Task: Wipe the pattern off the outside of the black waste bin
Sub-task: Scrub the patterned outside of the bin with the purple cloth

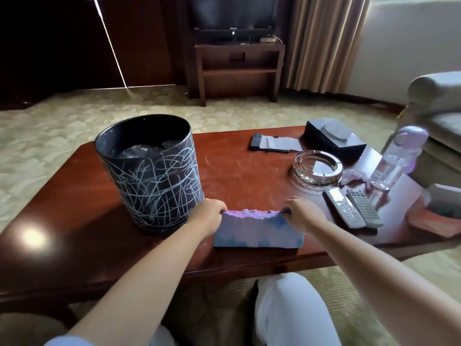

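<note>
A black waste bin (152, 176) stands upright on the left part of the red-brown coffee table (74, 216). Its outside is covered with pale scribbled lines, and a crumpled liner lies inside. In front of me, near the table's front edge, a blue and purple cloth (258, 229) is stretched between both hands. My left hand (208, 213) pinches its upper left corner, right beside the bin's lower right side. My right hand (300, 213) pinches the upper right corner. The cloth's lower edge rests on the table.
On the right of the table are a glass ashtray (316, 169), two remote controls (353, 208), a clear bottle with a purple cap (396, 158), a dark tissue box (334, 138) and a notepad with a pen (273, 144). An armchair (439, 116) stands at far right.
</note>
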Action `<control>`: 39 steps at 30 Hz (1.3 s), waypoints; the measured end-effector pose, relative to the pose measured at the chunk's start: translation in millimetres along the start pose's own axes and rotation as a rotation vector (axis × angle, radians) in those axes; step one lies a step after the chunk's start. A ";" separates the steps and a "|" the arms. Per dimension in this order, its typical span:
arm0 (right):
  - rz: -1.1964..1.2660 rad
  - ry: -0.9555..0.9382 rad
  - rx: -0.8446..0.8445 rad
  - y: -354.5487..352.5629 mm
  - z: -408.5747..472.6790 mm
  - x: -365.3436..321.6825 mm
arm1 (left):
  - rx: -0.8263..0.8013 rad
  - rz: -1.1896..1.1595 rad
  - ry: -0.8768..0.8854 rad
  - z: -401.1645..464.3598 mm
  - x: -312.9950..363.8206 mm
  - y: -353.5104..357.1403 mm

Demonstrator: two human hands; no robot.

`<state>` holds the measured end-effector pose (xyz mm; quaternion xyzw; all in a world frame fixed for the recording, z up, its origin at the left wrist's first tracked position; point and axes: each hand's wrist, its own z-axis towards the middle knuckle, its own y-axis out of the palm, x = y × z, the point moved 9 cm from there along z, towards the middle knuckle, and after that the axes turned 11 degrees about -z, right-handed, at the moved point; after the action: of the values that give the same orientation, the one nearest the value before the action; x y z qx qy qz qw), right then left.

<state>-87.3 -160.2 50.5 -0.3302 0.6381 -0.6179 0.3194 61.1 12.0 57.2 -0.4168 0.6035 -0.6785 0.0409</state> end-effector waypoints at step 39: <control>1.511 -0.079 -0.518 -59.8 -22.4 -177.1 | 0.639 -0.974 -0.275 -74.8 -34.8 -118.2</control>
<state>-1.7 -3.8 111.0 0.1058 0.8006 -0.0544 0.5872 90.6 121.9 145.7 -0.6967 0.0982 -0.7068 -0.0738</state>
